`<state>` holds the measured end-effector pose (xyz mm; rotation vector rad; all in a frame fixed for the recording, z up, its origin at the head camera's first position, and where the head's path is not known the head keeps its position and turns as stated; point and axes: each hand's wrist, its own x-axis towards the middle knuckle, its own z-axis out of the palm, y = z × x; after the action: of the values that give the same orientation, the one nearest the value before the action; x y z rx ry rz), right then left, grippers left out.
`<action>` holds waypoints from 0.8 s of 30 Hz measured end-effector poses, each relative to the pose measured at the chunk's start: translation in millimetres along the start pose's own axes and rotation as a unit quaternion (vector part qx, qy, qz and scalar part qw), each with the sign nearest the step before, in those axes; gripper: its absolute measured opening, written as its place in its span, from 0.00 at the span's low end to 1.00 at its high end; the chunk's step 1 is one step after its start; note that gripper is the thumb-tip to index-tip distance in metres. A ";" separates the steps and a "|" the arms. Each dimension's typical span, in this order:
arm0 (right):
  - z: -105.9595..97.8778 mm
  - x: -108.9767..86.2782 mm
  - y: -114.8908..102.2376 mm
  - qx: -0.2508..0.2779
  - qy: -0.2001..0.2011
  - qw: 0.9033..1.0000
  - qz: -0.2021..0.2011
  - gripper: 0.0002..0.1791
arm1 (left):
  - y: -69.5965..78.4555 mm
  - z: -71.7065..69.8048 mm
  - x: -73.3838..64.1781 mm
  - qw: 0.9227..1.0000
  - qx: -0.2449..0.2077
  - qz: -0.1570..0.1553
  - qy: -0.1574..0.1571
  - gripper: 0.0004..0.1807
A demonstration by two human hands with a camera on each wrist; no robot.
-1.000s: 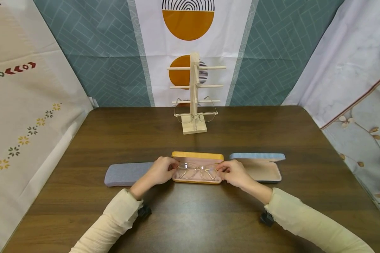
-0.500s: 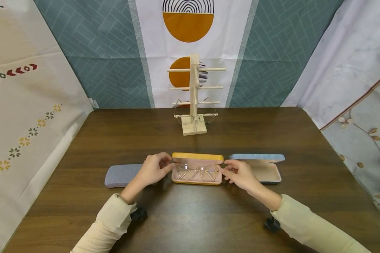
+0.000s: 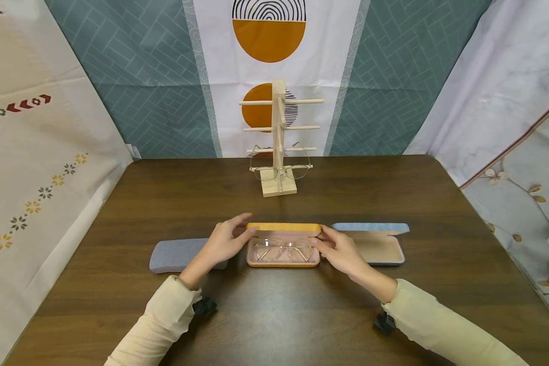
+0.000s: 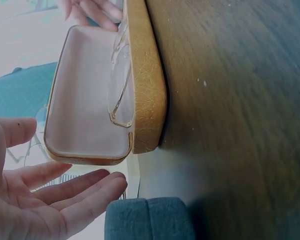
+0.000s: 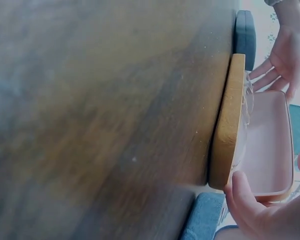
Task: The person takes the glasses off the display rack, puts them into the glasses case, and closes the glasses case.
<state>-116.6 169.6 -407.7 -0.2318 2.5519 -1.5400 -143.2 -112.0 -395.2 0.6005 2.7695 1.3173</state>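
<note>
Released, and reaching higher

Across the dark tabletop (image 3: 279, 315), a wooden stand (image 3: 278, 129) rises at the far side with a spare pair of glasses (image 3: 281, 172) hung low on it. Nearer runs a row of cases: a grey case (image 3: 178, 254), closed, at the left; a blue case (image 3: 370, 226), open, at the right; and between them a yellow case (image 3: 283, 265), its lid (image 3: 283, 226) tilted up.

The change is in the person's hands. A second ago they were at the two ends of the gold glasses (image 3: 282, 246) inside that middle case; now they have let go and come up to the raised lid. The left hand (image 3: 224, 241) is at its left end, grip loose and well spread. The right hand (image 3: 343, 251) is at the right end, grip relaxed too, not curled round anything I can see. Whether either one presses the lid, I can't tell.

Smallest of all, the gold glasses lie in the yellow case's base, unheld. They look settled to me, so the work seems to have passed to the case itself, its lid not yet lowered.
</note>
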 end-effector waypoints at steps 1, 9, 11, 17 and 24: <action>0.7 0.7 -0.4 -0.002 0.001 1.000 0.000 0.29 | -0.2 0.4 0.1 1.000 0.001 -0.002 0.000 0.22; 5.2 5.2 -7.7 -0.029 0.003 0.999 0.017 0.27 | -1.8 -1.6 -1.8 1.000 0.004 -0.001 0.012 0.15; 6.2 6.9 -8.9 -0.030 0.009 0.999 0.027 0.27 | -1.6 -2.6 -1.6 1.000 0.004 -0.004 0.010 0.14; 7.7 12.0 -9.9 -0.020 -0.002 0.998 0.059 0.28 | -1.7 -3.7 -0.3 1.000 -0.010 -0.019 0.004 0.14; 7.9 16.1 -8.2 -0.032 0.000 0.999 0.044 0.26 | -1.5 -3.4 -0.5 0.999 -0.041 -0.032 0.003 0.14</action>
<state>-130.2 155.6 -404.8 -0.1249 2.5773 -1.4299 -143.8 -115.6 -394.2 0.4993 2.6999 1.4128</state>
